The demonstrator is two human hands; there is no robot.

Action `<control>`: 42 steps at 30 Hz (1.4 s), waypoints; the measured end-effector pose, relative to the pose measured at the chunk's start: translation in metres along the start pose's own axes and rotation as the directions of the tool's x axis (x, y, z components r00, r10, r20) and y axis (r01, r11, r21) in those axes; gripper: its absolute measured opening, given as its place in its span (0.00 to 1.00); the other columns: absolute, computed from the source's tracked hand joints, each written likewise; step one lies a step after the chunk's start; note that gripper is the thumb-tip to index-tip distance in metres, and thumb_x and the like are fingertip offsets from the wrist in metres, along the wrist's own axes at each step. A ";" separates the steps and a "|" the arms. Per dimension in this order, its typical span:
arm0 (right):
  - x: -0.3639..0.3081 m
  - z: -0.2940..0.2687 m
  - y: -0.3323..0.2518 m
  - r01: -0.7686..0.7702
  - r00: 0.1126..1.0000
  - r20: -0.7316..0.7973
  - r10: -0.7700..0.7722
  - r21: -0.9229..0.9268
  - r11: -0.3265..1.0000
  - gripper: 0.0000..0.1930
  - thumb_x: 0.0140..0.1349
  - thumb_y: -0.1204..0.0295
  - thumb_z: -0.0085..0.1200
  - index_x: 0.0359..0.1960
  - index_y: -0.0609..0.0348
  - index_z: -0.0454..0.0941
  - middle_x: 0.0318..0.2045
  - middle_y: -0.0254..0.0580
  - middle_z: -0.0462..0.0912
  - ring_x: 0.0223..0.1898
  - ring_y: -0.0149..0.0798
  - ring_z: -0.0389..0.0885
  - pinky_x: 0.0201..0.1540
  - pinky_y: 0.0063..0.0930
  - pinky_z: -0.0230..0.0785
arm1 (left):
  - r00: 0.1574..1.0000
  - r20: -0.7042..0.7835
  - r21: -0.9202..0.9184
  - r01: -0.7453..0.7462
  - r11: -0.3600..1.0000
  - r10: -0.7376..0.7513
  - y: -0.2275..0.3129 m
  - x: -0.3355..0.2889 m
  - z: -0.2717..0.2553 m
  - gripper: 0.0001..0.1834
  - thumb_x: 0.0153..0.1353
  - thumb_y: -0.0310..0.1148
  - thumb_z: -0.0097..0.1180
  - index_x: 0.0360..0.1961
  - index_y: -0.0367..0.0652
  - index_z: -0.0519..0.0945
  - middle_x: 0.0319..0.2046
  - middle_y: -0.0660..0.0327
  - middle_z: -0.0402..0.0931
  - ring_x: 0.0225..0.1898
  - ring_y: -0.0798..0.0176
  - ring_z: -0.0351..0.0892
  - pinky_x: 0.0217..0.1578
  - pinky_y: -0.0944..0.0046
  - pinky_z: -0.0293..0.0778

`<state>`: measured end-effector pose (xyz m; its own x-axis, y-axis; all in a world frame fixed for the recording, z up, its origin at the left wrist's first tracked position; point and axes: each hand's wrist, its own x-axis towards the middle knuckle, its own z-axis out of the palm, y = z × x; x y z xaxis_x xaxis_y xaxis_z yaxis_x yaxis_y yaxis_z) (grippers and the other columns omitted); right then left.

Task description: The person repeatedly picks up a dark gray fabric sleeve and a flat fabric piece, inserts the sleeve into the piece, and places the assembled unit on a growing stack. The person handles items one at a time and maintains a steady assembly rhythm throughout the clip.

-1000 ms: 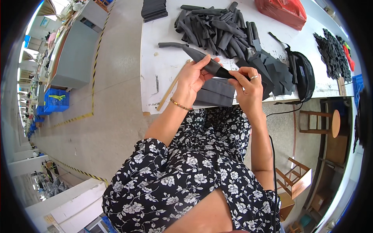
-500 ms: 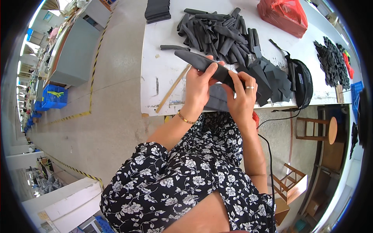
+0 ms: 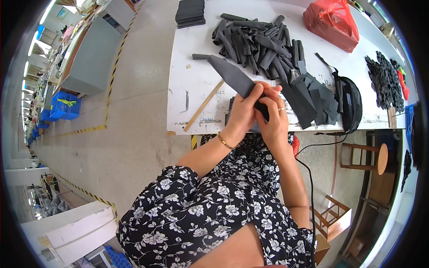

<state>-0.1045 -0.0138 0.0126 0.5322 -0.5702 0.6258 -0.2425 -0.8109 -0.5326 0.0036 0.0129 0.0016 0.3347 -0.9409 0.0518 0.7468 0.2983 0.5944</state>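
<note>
My left hand (image 3: 241, 114) pinches a dark grey fabric strip (image 3: 232, 77) between thumb and fingers, above the table's front edge. The strip's free end points up and to the left. Close against it, my right hand (image 3: 275, 119), with a ring on one finger, has its fingers curled round the strip's lower end, which the two hands partly hide. Beyond them lies a heap of rolled dark grey fabric pieces (image 3: 259, 47). Flat dark pieces (image 3: 319, 100) are spread to the right of my hands. More dark fabric beneath my hands is mostly covered.
On the white table (image 3: 178, 89) lie a thin wooden stick (image 3: 203, 105), a neat dark stack (image 3: 190, 13), a red plastic bag (image 3: 333, 24) and a black mesh bag (image 3: 351, 105). A black cable (image 3: 308, 167) hangs at my right, near wooden stools (image 3: 333, 219).
My right hand has come in closer to my left, its fingers curling more tightly. The strip's free end now stands at a steeper slant. The whole view has shifted slightly.
</note>
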 end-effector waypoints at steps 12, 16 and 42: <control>-0.013 -0.003 0.008 -0.139 0.987 0.098 0.127 0.130 0.982 0.10 0.55 0.79 0.62 0.38 0.64 0.76 0.40 0.50 0.79 0.35 0.51 0.81 0.35 0.39 0.74 | 0.995 -0.077 0.061 -0.051 0.997 0.056 0.003 -0.001 -0.006 0.14 0.71 0.40 0.49 0.44 0.37 0.75 0.40 0.51 0.82 0.55 0.52 0.78 0.57 0.54 0.69; -0.015 -0.014 0.008 -0.142 0.984 0.113 0.135 0.062 0.988 0.10 0.55 0.81 0.63 0.37 0.64 0.77 0.40 0.48 0.80 0.34 0.47 0.82 0.36 0.34 0.74 | 0.989 -0.144 0.029 -0.019 0.999 0.023 0.007 0.001 -0.010 0.16 0.71 0.40 0.50 0.46 0.37 0.75 0.40 0.52 0.82 0.54 0.50 0.78 0.56 0.52 0.71; 0.001 -0.017 0.015 0.037 0.999 0.025 -0.039 0.098 0.995 0.07 0.53 0.83 0.62 0.33 0.63 0.79 0.36 0.45 0.81 0.34 0.45 0.82 0.36 0.32 0.75 | 0.990 -0.119 -0.141 -0.097 0.985 0.080 0.002 -0.009 0.014 0.15 0.72 0.41 0.47 0.42 0.38 0.77 0.32 0.56 0.81 0.41 0.53 0.84 0.45 0.57 0.79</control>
<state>-0.1211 -0.0286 0.0153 0.5614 -0.5345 0.6318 -0.1426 -0.8145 -0.5624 -0.0064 0.0197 0.0135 0.4595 -0.8882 0.0038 0.7846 0.4079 0.4670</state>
